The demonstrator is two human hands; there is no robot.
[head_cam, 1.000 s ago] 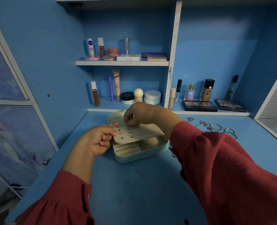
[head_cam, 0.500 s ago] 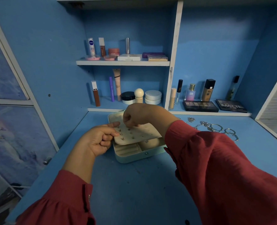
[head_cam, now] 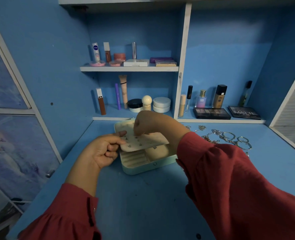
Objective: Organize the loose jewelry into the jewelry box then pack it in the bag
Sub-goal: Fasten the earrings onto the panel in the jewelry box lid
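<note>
Risk noted: earring panel (head_cam: 144, 142) sits tilted over the open jewelry box (head_cam: 148, 166), pinched at its near-left edge by the left hand (head_cam: 101, 150); a slip there could drop it and shake the studs (head_cam: 129, 145) loose. Right hand (head_cam: 146, 124) has fingertips curled down onto the panel, apparently pinching a small stud; the piece itself is too small to confirm. Box sits on the blue desk (head_cam: 143, 205), just below the lower shelf. Loose chains and rings (head_cam: 230, 137) lie to the right, unsorted; no bag in view. Compared with half a second ago, both hands hold nearly the same pose, the panel little changed.
</note>
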